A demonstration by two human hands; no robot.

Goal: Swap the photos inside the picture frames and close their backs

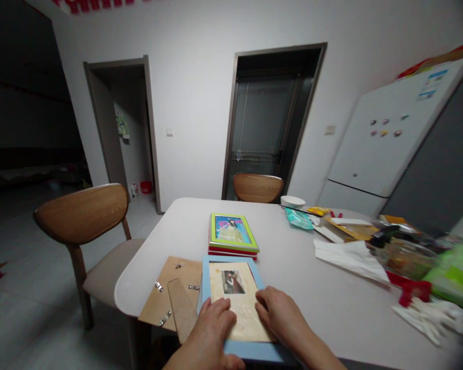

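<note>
A light-blue picture frame (256, 273) lies at the table's near edge, with a cream sheet (242, 313) over its opening. The sheet bears a small picture of a person in dark red clothing. My left hand (214, 334) rests at the sheet's lower left, fingers apart and laid over the frame's edge. At the right edge of the sheet, my right hand (280, 311) has its fingers bent and closed on the border. Left of the frame is a brown backing board (165, 277) with metal clips, its stand leg (182, 308) pointing toward me.
Behind the blue frame sits a stack of frames, a lime-green one (250, 237) on top. Clutter fills the table's right side: a teal packet (299, 219), white paper (349, 257), a clear container (409, 259) and a green bag (457, 277). Wooden chairs (88, 213) stand around.
</note>
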